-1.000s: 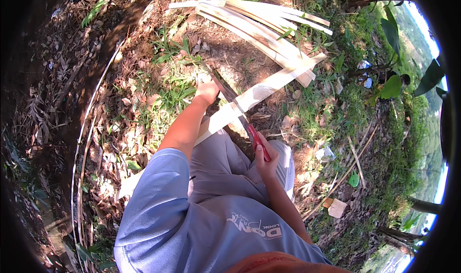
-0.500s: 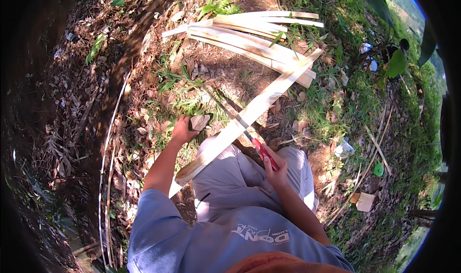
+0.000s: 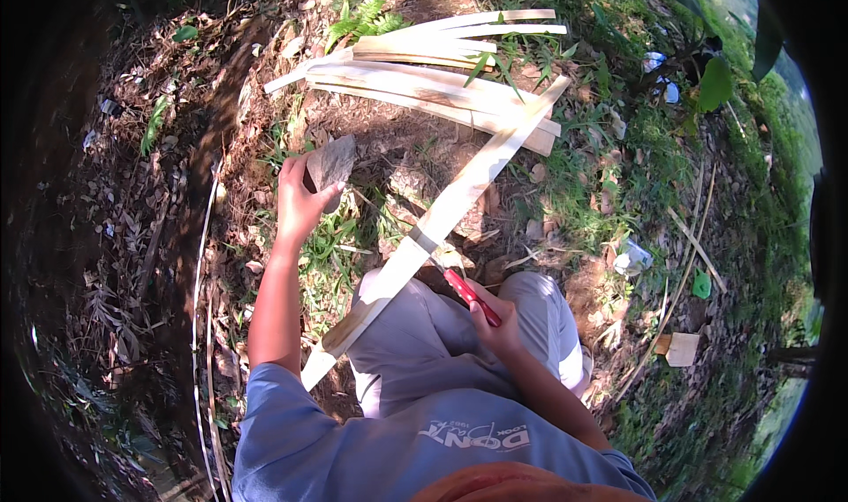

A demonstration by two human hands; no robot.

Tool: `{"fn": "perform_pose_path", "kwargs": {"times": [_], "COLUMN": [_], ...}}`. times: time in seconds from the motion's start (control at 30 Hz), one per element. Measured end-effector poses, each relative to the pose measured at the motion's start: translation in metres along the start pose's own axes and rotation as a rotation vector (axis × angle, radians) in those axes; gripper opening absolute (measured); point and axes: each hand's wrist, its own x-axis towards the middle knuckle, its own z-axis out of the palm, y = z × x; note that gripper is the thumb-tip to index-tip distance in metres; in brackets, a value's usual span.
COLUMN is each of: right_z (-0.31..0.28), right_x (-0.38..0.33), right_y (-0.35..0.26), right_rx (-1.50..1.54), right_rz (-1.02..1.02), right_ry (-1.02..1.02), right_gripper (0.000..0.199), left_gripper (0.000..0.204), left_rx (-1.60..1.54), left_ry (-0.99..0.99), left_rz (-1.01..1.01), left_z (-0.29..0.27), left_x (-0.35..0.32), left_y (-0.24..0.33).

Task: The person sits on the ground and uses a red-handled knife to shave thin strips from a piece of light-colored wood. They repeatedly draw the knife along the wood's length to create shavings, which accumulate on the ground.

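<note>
Left hand [image 3: 300, 198] has fingers clamped on a stone [image 3: 332, 166], right hand's [image 3: 497, 318] wrap the red handle [image 3: 473, 297]; slat [image 3: 468, 182] crosses left thigh [image 3: 399, 343] unheld, so a knock could skid it.

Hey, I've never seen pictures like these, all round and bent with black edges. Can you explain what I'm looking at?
There's no robot here, just a person using two bare hands. A wide fisheye camera on the head looks down, which bends everything near the rim; picture left is the person's left. The left hand holds what looks like a flat grey stone. The right hand grips a red-handled blade, which crosses a long pale plank. Beyond, more wooden strips lie fanned out on the leafy, grassy ground.
</note>
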Motion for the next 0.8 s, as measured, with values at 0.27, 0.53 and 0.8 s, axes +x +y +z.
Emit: {"fn": "perform_pose_path", "kwargs": {"times": [0.27, 0.53, 0.8], "right_z": [0.003, 0.004, 0.005], "right_x": [-0.001, 0.003, 0.004], "right_y": [0.002, 0.014, 0.015], "right_rx": [0.032, 0.047, 0.068], "right_rz": [0.001, -0.045, -0.013], "right_ry": [0.000, 0.023, -0.014], "right_gripper": [0.043, 0.045, 0.046], "left_gripper": [0.086, 0.082, 0.076], "left_rx": [0.489, 0.468, 0.433], "left_ry": [-0.085, -0.359, -0.389], "left_rz": [0.132, 0.199, -0.028], "left_z": [0.137, 0.216, 0.226], "left_x": [0.096, 0.127, 0.135], "left_y": [0.035, -0.003, 0.025]}}
